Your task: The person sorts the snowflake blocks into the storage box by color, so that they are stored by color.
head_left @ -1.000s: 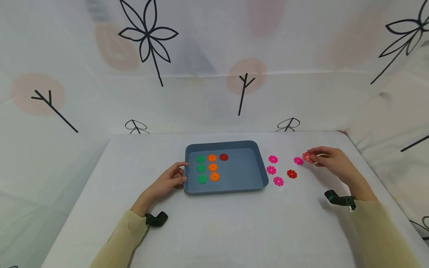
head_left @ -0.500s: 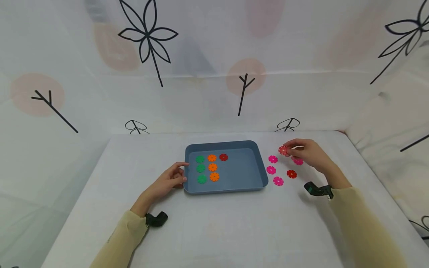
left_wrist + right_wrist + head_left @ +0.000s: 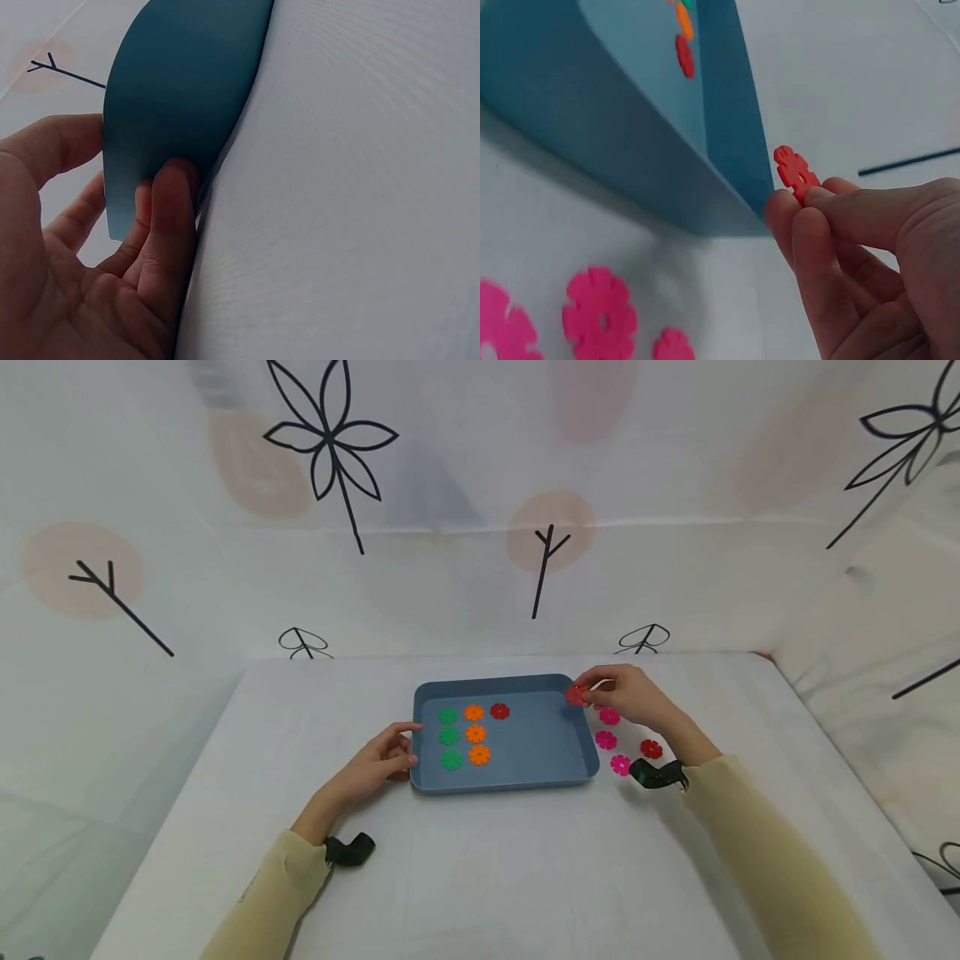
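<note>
My left hand [image 3: 375, 760] holds the left end of a blue-grey rectangular tray [image 3: 536, 735]; in the left wrist view its bent fingers [image 3: 171, 202] lie against the tray's outer wall. Thumb and fingertips of my right hand [image 3: 633, 697] pinch a red snowflake-shaped plastic disc [image 3: 796, 174], over the tray's far right corner. Inside the tray, toward its left side, lie a column of green discs [image 3: 449, 736], a column of orange discs [image 3: 476, 733] and one red disc [image 3: 499, 712] at the top of a third column.
Right of the tray, several pink discs [image 3: 606, 740] and another red disc [image 3: 651, 749] lie on the white tablecloth [image 3: 487, 868], partly under my right forearm. A patterned white cloth [image 3: 450, 585] hangs behind the table.
My right hand has carried the red disc leftward from the table's right side to the tray's far right corner. My left hand and the tray have stayed put.
</note>
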Motion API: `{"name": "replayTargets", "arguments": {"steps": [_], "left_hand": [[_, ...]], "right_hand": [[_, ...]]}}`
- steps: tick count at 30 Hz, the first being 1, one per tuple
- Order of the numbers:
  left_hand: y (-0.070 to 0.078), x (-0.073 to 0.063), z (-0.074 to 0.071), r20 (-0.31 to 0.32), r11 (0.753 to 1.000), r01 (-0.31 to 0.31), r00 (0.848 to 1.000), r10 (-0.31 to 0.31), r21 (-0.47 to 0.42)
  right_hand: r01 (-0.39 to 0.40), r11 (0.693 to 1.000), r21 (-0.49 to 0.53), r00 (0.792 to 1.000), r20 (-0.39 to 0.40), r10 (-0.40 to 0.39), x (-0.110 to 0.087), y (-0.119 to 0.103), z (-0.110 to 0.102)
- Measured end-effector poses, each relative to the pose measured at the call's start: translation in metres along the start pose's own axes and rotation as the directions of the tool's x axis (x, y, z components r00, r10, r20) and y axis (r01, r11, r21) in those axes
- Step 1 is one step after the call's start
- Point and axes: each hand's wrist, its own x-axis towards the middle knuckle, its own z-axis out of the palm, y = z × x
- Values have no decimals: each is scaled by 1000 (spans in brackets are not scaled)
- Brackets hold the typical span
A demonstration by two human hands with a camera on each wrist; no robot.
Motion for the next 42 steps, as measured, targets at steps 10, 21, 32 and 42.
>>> {"name": "replayTargets", "arguments": {"steps": [10,21,32,42], "left_hand": [[1,-1,0,-1,1000,-1,1000,1,7],[0,-1,0,-2,1000,-2,1000,2,19],[1,-2,0,9,999,-32,999,32,23],[0,-3,-2,33,997,-73,997,72,18]], "right_hand": [[95,995,42,994,44,-97,21,-17,29],[144,988,-51,980,146,-135,35,-27,51],[154,985,-83,952,280,-125,49,-27,57],[128,991,-26,931,347,-111,54,-32,68]]}}
